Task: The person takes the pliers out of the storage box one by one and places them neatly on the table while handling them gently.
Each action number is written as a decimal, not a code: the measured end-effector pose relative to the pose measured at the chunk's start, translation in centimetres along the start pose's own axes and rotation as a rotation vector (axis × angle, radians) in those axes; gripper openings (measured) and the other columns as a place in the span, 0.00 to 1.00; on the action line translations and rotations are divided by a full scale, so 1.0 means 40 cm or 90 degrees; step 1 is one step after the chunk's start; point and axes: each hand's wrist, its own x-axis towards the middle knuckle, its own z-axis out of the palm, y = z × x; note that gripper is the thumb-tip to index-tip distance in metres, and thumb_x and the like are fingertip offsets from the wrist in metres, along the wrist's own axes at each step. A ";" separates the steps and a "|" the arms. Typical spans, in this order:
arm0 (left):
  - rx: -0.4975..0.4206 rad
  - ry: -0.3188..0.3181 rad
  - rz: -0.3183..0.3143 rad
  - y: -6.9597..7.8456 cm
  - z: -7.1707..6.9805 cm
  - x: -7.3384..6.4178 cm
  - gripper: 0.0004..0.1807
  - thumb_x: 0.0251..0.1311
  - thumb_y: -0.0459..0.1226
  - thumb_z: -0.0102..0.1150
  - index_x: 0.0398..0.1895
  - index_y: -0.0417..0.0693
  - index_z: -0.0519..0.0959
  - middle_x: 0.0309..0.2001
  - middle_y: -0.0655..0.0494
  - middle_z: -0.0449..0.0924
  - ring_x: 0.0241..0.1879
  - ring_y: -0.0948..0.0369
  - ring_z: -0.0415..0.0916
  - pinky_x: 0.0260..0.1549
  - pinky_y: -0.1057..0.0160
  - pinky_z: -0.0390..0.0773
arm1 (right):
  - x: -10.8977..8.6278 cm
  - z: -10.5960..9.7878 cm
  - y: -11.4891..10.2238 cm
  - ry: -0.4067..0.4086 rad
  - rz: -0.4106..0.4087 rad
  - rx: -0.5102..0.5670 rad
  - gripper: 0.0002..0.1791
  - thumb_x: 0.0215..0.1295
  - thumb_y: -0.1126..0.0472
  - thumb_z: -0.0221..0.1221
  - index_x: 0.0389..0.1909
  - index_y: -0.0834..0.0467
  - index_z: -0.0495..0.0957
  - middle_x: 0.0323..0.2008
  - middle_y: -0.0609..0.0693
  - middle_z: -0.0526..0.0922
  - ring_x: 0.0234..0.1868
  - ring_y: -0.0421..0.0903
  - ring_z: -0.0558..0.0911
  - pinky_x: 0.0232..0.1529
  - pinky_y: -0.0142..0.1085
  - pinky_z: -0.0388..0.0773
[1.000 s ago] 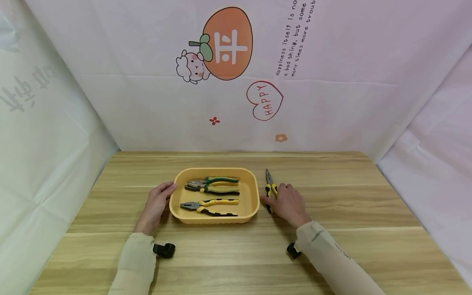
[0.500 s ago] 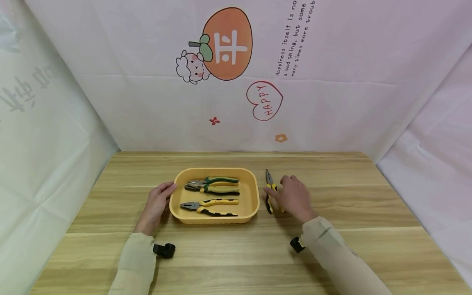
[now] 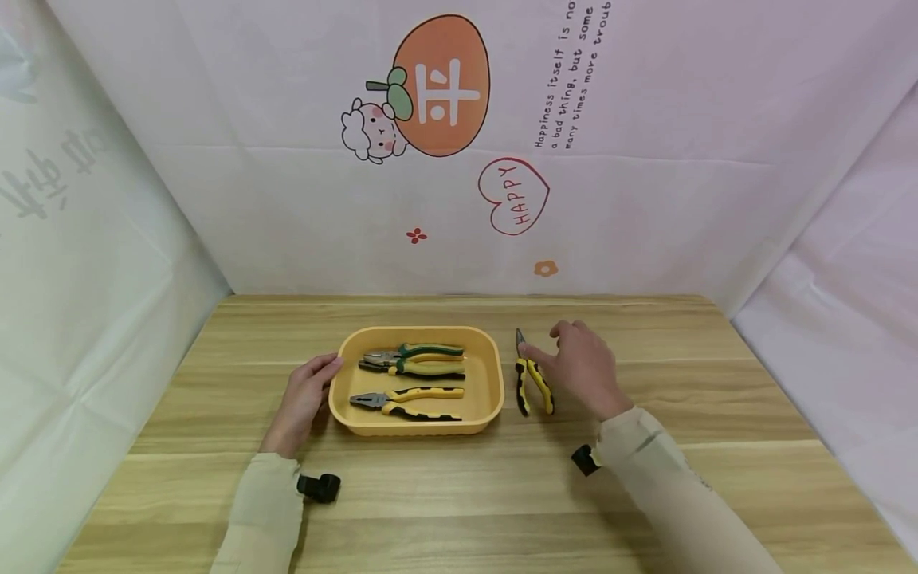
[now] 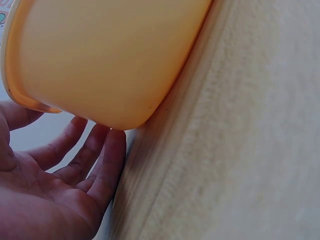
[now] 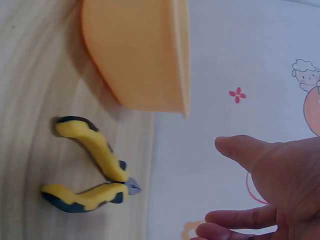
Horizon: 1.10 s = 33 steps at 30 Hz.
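A yellow plastic tray (image 3: 416,429) sits on the table. My left hand (image 3: 301,405) is at its left end, thumb at the rim and the other fingertips against the outer wall, as the left wrist view shows. To the right of the tray, long-nose pliers (image 3: 534,379) with yellow and black handles lie on the table, jaws pointing away and handles spread. My right hand (image 3: 584,367) hovers right of the pliers, thumb apart from the fingers, holding nothing. Its thumb overlaps the pliers' jaws in the head view.
In the tray lie pliers with yellow-black handles (image 3: 423,393) near the front. Behind them are green-and-yellow handled pliers (image 3: 430,367), close beside another green-handled pair (image 3: 433,349). A white printed cloth (image 3: 301,223) stands along the table's back edge.
My right hand has let go of the long-nose pliers, lifting and moving back to the right, so both handles now show. The left hand and tray have stayed put.
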 end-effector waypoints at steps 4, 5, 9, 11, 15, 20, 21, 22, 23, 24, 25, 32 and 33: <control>0.001 -0.002 0.002 0.000 0.000 -0.001 0.30 0.80 0.49 0.45 0.72 0.34 0.66 0.67 0.38 0.68 0.58 0.53 0.74 0.47 0.71 0.77 | 0.005 -0.017 -0.007 0.007 -0.007 0.004 0.38 0.65 0.35 0.63 0.54 0.68 0.79 0.46 0.62 0.81 0.44 0.59 0.81 0.39 0.51 0.79; 0.000 -0.002 0.002 0.000 0.000 -0.001 0.30 0.80 0.49 0.45 0.72 0.34 0.66 0.67 0.38 0.68 0.59 0.53 0.74 0.47 0.71 0.77 | 0.006 -0.021 -0.008 0.008 -0.012 0.004 0.38 0.65 0.35 0.63 0.54 0.68 0.79 0.46 0.63 0.81 0.43 0.59 0.81 0.39 0.51 0.79; 0.000 -0.003 0.001 0.000 0.000 -0.001 0.31 0.80 0.49 0.44 0.73 0.34 0.65 0.68 0.38 0.67 0.59 0.52 0.73 0.47 0.72 0.77 | 0.010 -0.035 -0.014 0.017 -0.032 0.006 0.37 0.66 0.35 0.63 0.53 0.68 0.79 0.45 0.62 0.81 0.43 0.59 0.80 0.39 0.51 0.78; 0.000 -0.003 0.000 0.000 0.000 -0.001 0.31 0.80 0.49 0.44 0.73 0.34 0.65 0.68 0.38 0.67 0.59 0.53 0.74 0.47 0.72 0.77 | 0.011 -0.039 -0.016 0.017 -0.043 0.012 0.36 0.66 0.36 0.63 0.52 0.67 0.79 0.45 0.62 0.81 0.44 0.59 0.80 0.41 0.52 0.77; 0.002 -0.001 -0.001 0.000 -0.001 0.000 0.30 0.80 0.49 0.45 0.72 0.34 0.65 0.68 0.38 0.68 0.58 0.54 0.74 0.46 0.72 0.77 | 0.013 -0.044 -0.020 0.016 -0.076 0.022 0.33 0.66 0.39 0.65 0.52 0.66 0.80 0.45 0.60 0.81 0.46 0.57 0.79 0.46 0.53 0.76; 0.004 -0.001 0.000 0.000 -0.001 0.000 0.30 0.80 0.48 0.45 0.73 0.35 0.66 0.68 0.39 0.68 0.57 0.55 0.74 0.46 0.71 0.78 | 0.019 -0.048 -0.018 0.019 -0.134 0.022 0.29 0.66 0.43 0.67 0.53 0.65 0.80 0.44 0.58 0.81 0.45 0.56 0.78 0.48 0.52 0.75; 0.003 0.000 -0.001 0.001 -0.001 0.000 0.30 0.80 0.48 0.45 0.73 0.35 0.66 0.68 0.39 0.68 0.56 0.55 0.75 0.46 0.71 0.78 | 0.021 -0.049 -0.018 0.018 -0.143 0.026 0.28 0.66 0.44 0.67 0.53 0.64 0.81 0.45 0.58 0.81 0.46 0.56 0.78 0.48 0.52 0.75; 0.002 0.000 -0.002 0.001 -0.001 0.000 0.30 0.80 0.48 0.45 0.73 0.35 0.66 0.68 0.39 0.68 0.56 0.55 0.75 0.45 0.71 0.78 | 0.022 -0.050 -0.018 0.017 -0.151 0.031 0.28 0.66 0.45 0.67 0.54 0.64 0.81 0.45 0.58 0.81 0.47 0.56 0.78 0.49 0.52 0.75; 0.001 0.002 -0.003 0.002 -0.001 0.001 0.30 0.80 0.48 0.45 0.72 0.35 0.66 0.68 0.39 0.68 0.56 0.55 0.75 0.45 0.71 0.78 | 0.023 -0.051 -0.019 0.014 -0.158 0.038 0.28 0.66 0.46 0.68 0.54 0.64 0.81 0.46 0.57 0.81 0.48 0.56 0.78 0.50 0.52 0.75; 0.001 0.003 -0.003 0.002 0.000 0.001 0.30 0.80 0.48 0.45 0.73 0.35 0.66 0.68 0.39 0.68 0.56 0.55 0.75 0.45 0.71 0.78 | 0.024 -0.052 -0.019 0.011 -0.164 0.044 0.27 0.66 0.46 0.68 0.55 0.64 0.81 0.47 0.58 0.81 0.48 0.56 0.78 0.50 0.52 0.75; 0.000 0.004 -0.004 0.002 0.000 0.001 0.30 0.80 0.48 0.45 0.73 0.35 0.66 0.68 0.39 0.68 0.56 0.55 0.75 0.45 0.71 0.78 | 0.025 -0.054 -0.020 0.008 -0.170 0.050 0.27 0.66 0.47 0.68 0.56 0.64 0.80 0.48 0.58 0.81 0.49 0.56 0.78 0.51 0.52 0.75; 0.000 0.004 -0.005 0.003 0.000 0.000 0.30 0.80 0.48 0.45 0.73 0.35 0.65 0.68 0.39 0.68 0.56 0.55 0.75 0.45 0.71 0.78 | 0.030 -0.054 -0.025 -0.019 -0.191 0.070 0.27 0.66 0.49 0.68 0.58 0.62 0.80 0.50 0.58 0.81 0.50 0.57 0.79 0.51 0.52 0.78; 0.000 0.003 -0.005 0.003 0.001 0.000 0.30 0.80 0.48 0.45 0.73 0.35 0.65 0.68 0.39 0.68 0.56 0.55 0.75 0.45 0.71 0.78 | 0.030 -0.053 -0.026 -0.021 -0.194 0.071 0.27 0.66 0.49 0.68 0.59 0.62 0.80 0.50 0.58 0.81 0.50 0.57 0.79 0.51 0.52 0.78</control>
